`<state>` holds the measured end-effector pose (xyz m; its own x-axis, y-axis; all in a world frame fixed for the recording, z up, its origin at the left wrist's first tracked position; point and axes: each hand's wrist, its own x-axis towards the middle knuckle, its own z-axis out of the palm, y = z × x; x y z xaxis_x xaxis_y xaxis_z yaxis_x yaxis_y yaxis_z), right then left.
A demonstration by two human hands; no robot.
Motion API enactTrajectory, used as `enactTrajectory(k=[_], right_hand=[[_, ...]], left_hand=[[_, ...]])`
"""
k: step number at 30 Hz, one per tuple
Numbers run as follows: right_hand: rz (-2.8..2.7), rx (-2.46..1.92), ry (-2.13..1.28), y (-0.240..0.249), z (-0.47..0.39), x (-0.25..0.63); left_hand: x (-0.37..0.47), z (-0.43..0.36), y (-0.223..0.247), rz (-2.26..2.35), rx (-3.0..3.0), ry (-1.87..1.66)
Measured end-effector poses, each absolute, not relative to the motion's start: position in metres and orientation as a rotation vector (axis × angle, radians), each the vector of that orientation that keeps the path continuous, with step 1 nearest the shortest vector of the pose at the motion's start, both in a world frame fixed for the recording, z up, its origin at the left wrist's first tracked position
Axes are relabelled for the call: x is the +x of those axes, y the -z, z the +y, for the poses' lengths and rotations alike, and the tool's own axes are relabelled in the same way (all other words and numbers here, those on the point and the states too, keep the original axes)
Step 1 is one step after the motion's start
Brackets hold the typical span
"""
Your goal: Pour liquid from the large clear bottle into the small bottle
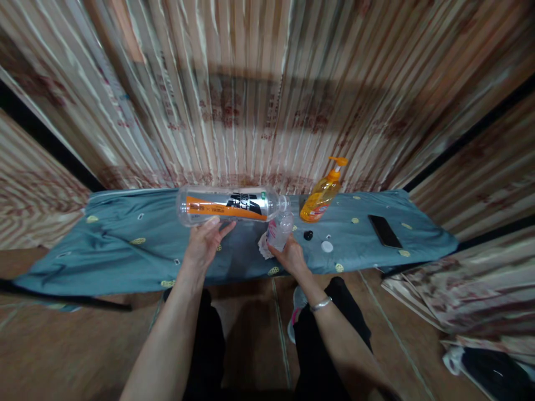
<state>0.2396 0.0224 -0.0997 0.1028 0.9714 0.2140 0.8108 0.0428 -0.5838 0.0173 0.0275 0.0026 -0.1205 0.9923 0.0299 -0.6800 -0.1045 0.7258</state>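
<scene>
Now | left hand (203, 240) grip: large bottle (228, 205) held sideways | right hand (290, 254) grip: small bottle (280, 228) upright, mouths touching

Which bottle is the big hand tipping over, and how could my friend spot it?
Look at the blue-green cloth. Above its middle, the left hand holds a large clear bottle sideways. Only it has an orange-and-black label; the orange pump bottle stands upright.

Clear glossy plastic bottle (228, 205); matt cloth cover (125, 245).
</scene>
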Motion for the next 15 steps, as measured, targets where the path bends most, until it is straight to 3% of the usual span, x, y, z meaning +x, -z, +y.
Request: enactTrajectory(k=[15], right_hand=[[-1.756, -1.846, -0.36, 0.101, 0.0237, 0.2411]], left_hand=[[0.0171, 0.0284, -0.0001, 0.635, 0.637, -1.597]])
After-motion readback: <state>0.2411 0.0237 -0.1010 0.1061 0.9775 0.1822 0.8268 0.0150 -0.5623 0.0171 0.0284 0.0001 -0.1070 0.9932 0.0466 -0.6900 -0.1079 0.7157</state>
